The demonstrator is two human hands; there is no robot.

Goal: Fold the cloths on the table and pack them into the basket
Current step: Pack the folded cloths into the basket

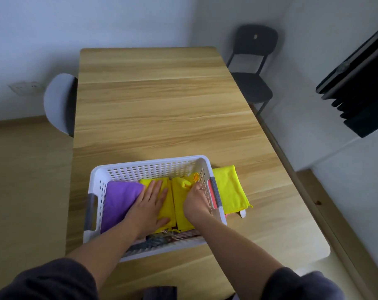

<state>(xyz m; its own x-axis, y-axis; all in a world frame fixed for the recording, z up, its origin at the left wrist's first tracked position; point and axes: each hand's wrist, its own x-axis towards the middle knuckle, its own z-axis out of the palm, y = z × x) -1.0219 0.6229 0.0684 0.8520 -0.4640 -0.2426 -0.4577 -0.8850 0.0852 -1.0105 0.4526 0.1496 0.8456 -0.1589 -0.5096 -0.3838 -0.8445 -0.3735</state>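
A white perforated basket [149,167] sits near the front edge of the wooden table [157,109]. Inside it a folded purple cloth [118,200] lies at the left, with folded yellow cloths [179,204] beside it. My left hand [150,204] presses flat on one yellow cloth with straight fingers. My right hand [196,202] is curled and grips the bunched end of the right-hand yellow cloth against the basket's right wall. Another folded yellow cloth [229,189] lies on the table just right of the basket. A dark patterned cloth [162,237] shows at the basket's front.
A white chair [58,102] stands at the table's left side and a black chair [253,68] at the far right corner. A dark object [361,89] hangs on the right wall. Bare tabletop stretches behind the basket.
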